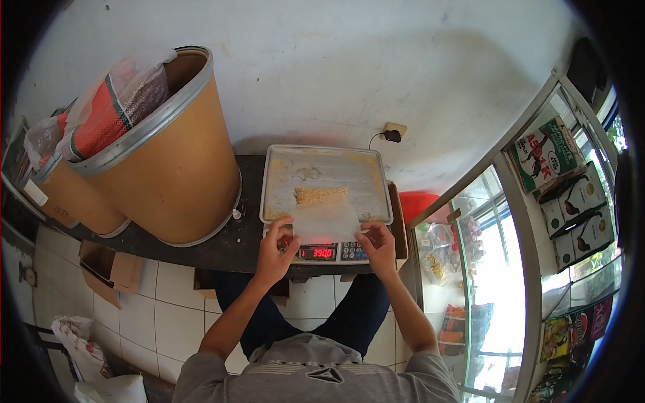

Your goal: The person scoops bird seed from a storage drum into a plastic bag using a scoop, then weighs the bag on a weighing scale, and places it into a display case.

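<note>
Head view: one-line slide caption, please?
Left hand and right hand hold a translucent bag of yellowish grains over a scale tray.

Daylight from right | glass case (514, 269) glaring | wall (463, 87) softly shadowed | dark, curved edges

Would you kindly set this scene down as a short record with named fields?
Left hand: at the near left corner of a see-through bag, grip hard to tell
Right hand: pinching the near right corner
Contents: pale yellow bits at the bag's far end
Below: scale with a tray
Display: red digits, apparently 390.0
To the left: large drum holding a sack
Wall: black plug in a socket
</note>
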`<state>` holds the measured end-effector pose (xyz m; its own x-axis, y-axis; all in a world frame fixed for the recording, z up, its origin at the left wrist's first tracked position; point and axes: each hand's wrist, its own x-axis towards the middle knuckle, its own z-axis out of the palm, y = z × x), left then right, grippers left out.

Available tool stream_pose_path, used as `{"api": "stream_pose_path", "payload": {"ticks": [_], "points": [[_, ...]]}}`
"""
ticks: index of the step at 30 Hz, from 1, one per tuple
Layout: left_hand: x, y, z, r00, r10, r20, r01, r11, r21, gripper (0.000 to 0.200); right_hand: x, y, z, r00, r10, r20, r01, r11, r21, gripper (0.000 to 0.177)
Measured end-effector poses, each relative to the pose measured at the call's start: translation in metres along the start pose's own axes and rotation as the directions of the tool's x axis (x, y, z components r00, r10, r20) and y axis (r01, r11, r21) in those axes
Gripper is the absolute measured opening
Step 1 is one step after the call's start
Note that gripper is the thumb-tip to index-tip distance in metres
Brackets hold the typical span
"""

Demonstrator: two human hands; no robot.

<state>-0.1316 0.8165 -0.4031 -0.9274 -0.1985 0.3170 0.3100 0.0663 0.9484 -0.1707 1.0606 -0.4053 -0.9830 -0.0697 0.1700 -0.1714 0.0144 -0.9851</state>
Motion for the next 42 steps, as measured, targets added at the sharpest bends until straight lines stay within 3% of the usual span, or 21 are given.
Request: {"api": "stream_pose_path", "payload": {"ticks": [1,3,7,9,10,12,17,19,23,25,28,30,32,36,42], "points": [[0.0,-0.003,-0.002,1.0,0.0,-0.002,0.0,1.0,-0.001,0.018,0.0,-0.001,0.001,0.999,-0.042,-0.002,0.042,0.999,-0.009,0.018],[0.001,-0.009,-0.008,0.984,0.03,0.177,-0.061,0.983,0.171,0.017,0.0,-0.003,0.003,0.999,-0.047,0.015,0.047,0.999,0.007,0.018],[-0.004,-0.014,-0.007,0.982,-0.035,0.186,0.009,0.99,0.142,0.013,0.0,0.002,0.003,0.997,-0.042,0.064,0.044,0.999,-0.03,0.016],[-0.007,-0.015,-0.006,0.966,-0.184,0.181,0.182,0.983,0.025,0.013,-0.001,0.005,0.002,0.997,-0.03,0.074,0.03,1.0,-0.009,0.017],[-0.008,-0.016,-0.007,0.966,-0.184,0.181,0.183,0.983,0.025,0.013,-0.001,0.006,0.002,0.996,-0.017,0.082,0.016,1.0,0.012,0.019],[-0.01,-0.017,-0.008,0.938,-0.218,0.269,0.226,0.974,0.002,0.016,-0.002,0.001,0.002,0.994,0.016,0.11,-0.014,1.0,-0.023,0.019],[-0.013,-0.02,-0.001,0.94,-0.255,0.225,0.289,0.948,-0.133,0.019,-0.003,0.004,-0.003,0.976,0.117,0.182,-0.094,0.987,-0.131,0.024],[-0.013,-0.018,-0.002,0.946,-0.246,0.212,0.282,0.945,-0.163,0.019,-0.003,-0.005,-0.001,0.948,0.262,0.183,-0.228,0.955,-0.19,0.029],[-0.014,-0.022,-0.006,0.921,-0.298,0.252,0.331,0.939,-0.098,0.024,-0.004,-0.001,-0.003,0.944,0.239,0.227,-0.203,0.965,-0.169,0.034],[-0.014,-0.025,-0.006,0.915,-0.303,0.266,0.326,0.944,-0.048,0.028,-0.005,0.0,-0.002,0.937,0.249,0.243,-0.249,0.968,-0.031,0.038],[-0.013,-0.022,-0.001,0.934,-0.287,0.212,0.315,0.943,-0.111,0.035,-0.007,-0.007,0.001,0.938,0.261,0.227,-0.292,0.95,0.114,0.039],[-0.013,-0.016,0.001,0.926,-0.341,0.164,0.372,0.9,-0.226,0.033,-0.007,-0.011,0.001,0.925,0.309,0.222,-0.342,0.93,0.132,0.039],[-0.013,-0.013,-0.002,0.906,-0.383,0.183,0.417,0.881,-0.224,0.03,-0.006,-0.011,-0.001,0.909,0.353,0.219,-0.389,0.909,0.15,0.038],[-0.012,-0.016,-0.005,0.84,-0.476,0.259,0.533,0.812,-0.236,0.023,-0.006,-0.009,-0.003,0.885,0.41,0.22,-0.432,0.9,0.058,0.032],[-0.007,-0.024,-0.006,0.843,-0.427,0.328,0.499,0.848,-0.178,0.03,-0.001,-0.006,-0.003,0.867,0.414,0.278,-0.418,0.907,-0.048,0.033]]}}
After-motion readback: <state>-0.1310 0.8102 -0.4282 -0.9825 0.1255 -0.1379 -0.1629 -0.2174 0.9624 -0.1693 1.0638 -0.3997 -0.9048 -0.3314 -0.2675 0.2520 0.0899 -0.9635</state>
